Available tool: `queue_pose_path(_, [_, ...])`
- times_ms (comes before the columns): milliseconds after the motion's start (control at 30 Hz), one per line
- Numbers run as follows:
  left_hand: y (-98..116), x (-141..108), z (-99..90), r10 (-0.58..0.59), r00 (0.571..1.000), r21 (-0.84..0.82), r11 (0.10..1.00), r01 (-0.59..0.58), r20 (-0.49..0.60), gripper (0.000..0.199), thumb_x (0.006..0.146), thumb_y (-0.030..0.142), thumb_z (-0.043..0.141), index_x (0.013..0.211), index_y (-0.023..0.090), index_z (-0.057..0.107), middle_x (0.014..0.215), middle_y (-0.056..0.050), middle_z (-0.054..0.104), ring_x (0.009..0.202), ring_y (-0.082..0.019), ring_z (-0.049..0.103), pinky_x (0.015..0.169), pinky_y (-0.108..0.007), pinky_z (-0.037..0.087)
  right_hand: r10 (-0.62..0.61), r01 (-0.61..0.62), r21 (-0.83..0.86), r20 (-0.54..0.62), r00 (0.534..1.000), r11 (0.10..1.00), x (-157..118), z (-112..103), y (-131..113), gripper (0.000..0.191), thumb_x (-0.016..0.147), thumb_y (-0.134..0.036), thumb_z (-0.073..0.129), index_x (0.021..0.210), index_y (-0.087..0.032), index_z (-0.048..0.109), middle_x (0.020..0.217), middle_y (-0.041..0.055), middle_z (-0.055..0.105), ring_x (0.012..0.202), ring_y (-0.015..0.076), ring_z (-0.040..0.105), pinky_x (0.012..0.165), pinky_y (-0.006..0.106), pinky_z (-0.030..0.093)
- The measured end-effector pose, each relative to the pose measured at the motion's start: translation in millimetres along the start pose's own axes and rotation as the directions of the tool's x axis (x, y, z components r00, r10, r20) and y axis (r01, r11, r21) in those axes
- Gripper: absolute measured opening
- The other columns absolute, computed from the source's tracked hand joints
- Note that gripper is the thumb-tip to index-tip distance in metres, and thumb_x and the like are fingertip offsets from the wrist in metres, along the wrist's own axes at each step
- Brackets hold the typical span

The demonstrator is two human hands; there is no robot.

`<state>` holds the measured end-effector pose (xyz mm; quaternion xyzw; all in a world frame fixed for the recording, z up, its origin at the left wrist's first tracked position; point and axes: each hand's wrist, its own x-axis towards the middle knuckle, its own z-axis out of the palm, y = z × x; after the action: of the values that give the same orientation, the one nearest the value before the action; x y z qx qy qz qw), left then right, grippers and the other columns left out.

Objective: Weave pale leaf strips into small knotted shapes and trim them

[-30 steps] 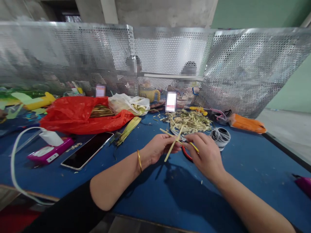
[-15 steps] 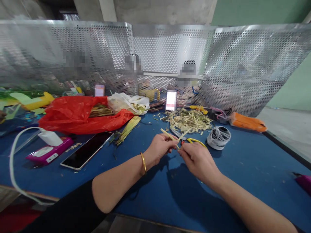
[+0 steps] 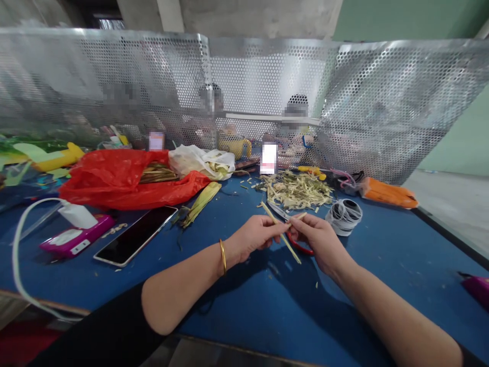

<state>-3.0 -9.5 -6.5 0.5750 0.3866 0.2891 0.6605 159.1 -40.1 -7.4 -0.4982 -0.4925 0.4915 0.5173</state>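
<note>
My left hand (image 3: 262, 233), with a gold bangle at the wrist, is closed in a pinch on a thin pale strip of dried plant husk (image 3: 292, 251). The strip slants from above the fingers down toward me. My right hand (image 3: 318, 238) meets it fingertip to fingertip, pinching a second pale piece that crosses the strip; whether the two pieces are joined I cannot tell. Scissors (image 3: 304, 249) with a red handle lie on the blue table beneath and behind the hands, partly hidden by them. Beyond the scissors is a heap of chopped husk bits (image 3: 300, 189).
A roll of white cord (image 3: 344, 218) stands right of the hands, with an orange packet (image 3: 389, 193) behind it. On the left are a red plastic bag (image 3: 110, 178), a husk bundle (image 3: 201, 204), a phone (image 3: 136, 236) and a purple power strip (image 3: 76, 237). A perforated metal screen (image 3: 263, 66) rises behind.
My right hand has turned and shifted slightly right, its fingertips now pinching up at the crossing. The strip's lower end now sticks out toward me, and the scissors' red handle shows more.
</note>
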Motion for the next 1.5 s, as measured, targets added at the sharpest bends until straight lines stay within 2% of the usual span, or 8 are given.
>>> queue_pose_path(267, [2, -3, 1.6, 0.023, 0.999, 0.092, 0.995, -0.026, 0.03, 0.024, 0.064, 0.035, 0.071, 0.067, 0.012, 0.066, 0.045, 0.006, 0.042, 0.042, -0.005, 0.029, 0.044, -0.023, 0.018, -0.115, 0.105, -0.104, -0.093, 0.989, 0.989, -5, 8, 3, 0.03, 0.07, -0.042, 0.068, 0.057, -0.019, 0.055, 0.053, -0.0025, 0.053, 0.049, 0.0103, 0.046, 0.05, 0.025, 0.036])
queue_pose_path(500, [1, -1, -1.3, -0.007, 0.996, -0.014, 1.0, 0.008, 0.088, 0.032, 0.069, 0.045, 0.067, 0.068, 0.013, 0.063, 0.048, 0.006, 0.042, 0.041, -0.004, 0.029, 0.043, -0.022, 0.016, -0.12, 0.114, -0.135, -0.034, 0.992, 0.984, -3, 2, -5, 0.035, 0.072, -0.047, 0.067, 0.055, -0.018, 0.055, 0.052, -0.002, 0.053, 0.049, 0.01, 0.048, 0.052, 0.024, 0.039])
queue_pose_path(667, [3, 1, -3.7, -0.062, 0.992, -0.089, 0.993, 0.072, 0.109, 0.038, 0.073, 0.052, 0.062, 0.075, 0.014, 0.063, 0.054, 0.005, 0.045, 0.042, -0.004, 0.029, 0.043, -0.022, 0.014, -0.05, 0.042, -0.058, -0.136, 0.989, 0.997, 3, -2, -7, 0.036, 0.068, -0.051, 0.07, 0.072, -0.017, 0.062, 0.061, -0.0009, 0.059, 0.058, 0.0123, 0.055, 0.06, 0.025, 0.045])
queue_pose_path(800, [4, -2, -1.6, -0.036, 0.996, -0.028, 0.999, 0.039, 0.079, 0.036, 0.069, 0.048, 0.067, 0.075, 0.013, 0.065, 0.052, 0.006, 0.042, 0.043, -0.004, 0.026, 0.044, -0.022, 0.014, -0.173, 0.138, -0.171, -0.209, 0.963, 0.976, 6, -7, -4, 0.035, 0.07, -0.049, 0.069, 0.084, -0.017, 0.063, 0.072, 0.0011, 0.063, 0.068, 0.0158, 0.058, 0.064, 0.027, 0.046])
queue_pose_path(933, [-1, -4, 1.7, 0.036, 0.995, 0.126, 0.991, -0.047, 0.088, 0.035, 0.071, 0.047, 0.064, 0.064, 0.013, 0.063, 0.05, 0.005, 0.041, 0.047, -0.006, 0.029, 0.047, -0.023, 0.018, -0.363, 0.292, -0.486, -0.056, 0.93, 0.824, 3, -10, -7, 0.021, 0.079, -0.038, 0.061, 0.083, -0.018, 0.068, 0.083, 0.0049, 0.068, 0.08, 0.0191, 0.059, 0.074, 0.031, 0.045])
queue_pose_path(1033, [-7, -4, 4.3, 0.095, 0.985, 0.259, 0.957, -0.131, 0.144, 0.04, 0.071, 0.051, 0.063, 0.055, 0.014, 0.058, 0.049, 0.005, 0.04, 0.049, -0.007, 0.03, 0.049, -0.024, 0.02, -0.342, 0.373, -0.604, 0.172, 0.924, 0.704, -2, -6, -9, 0.017, 0.081, -0.032, 0.059, 0.074, -0.019, 0.069, 0.078, 0.0034, 0.067, 0.076, 0.0173, 0.059, 0.071, 0.029, 0.044])
queue_pose_path(1200, [-11, -3, 6.2, 0.074, 0.983, 0.337, 0.933, -0.127, 0.165, 0.04, 0.073, 0.051, 0.061, 0.06, 0.013, 0.065, 0.048, 0.005, 0.038, 0.05, -0.008, 0.029, 0.05, -0.024, 0.02, -0.282, 0.32, -0.523, 0.154, 0.947, 0.79, -5, 0, -3, 0.024, 0.078, -0.031, 0.061, 0.058, -0.018, 0.06, 0.063, 0.0003, 0.061, 0.061, 0.0139, 0.055, 0.057, 0.025, 0.04])
queue_pose_path(1500, [-5, -6, 2.2, 0.098, 0.973, 0.276, 0.949, -0.154, 0.208, 0.031, 0.075, 0.042, 0.061, 0.073, 0.013, 0.073, 0.048, 0.004, 0.042, 0.049, -0.008, 0.033, 0.048, -0.024, 0.021, -0.302, 0.268, -0.511, 0.017, 0.953, 0.817, -3, 0, 1, 0.03, 0.079, -0.036, 0.06, 0.055, -0.018, 0.055, 0.059, -0.0008, 0.056, 0.06, 0.0132, 0.05, 0.058, 0.025, 0.038])
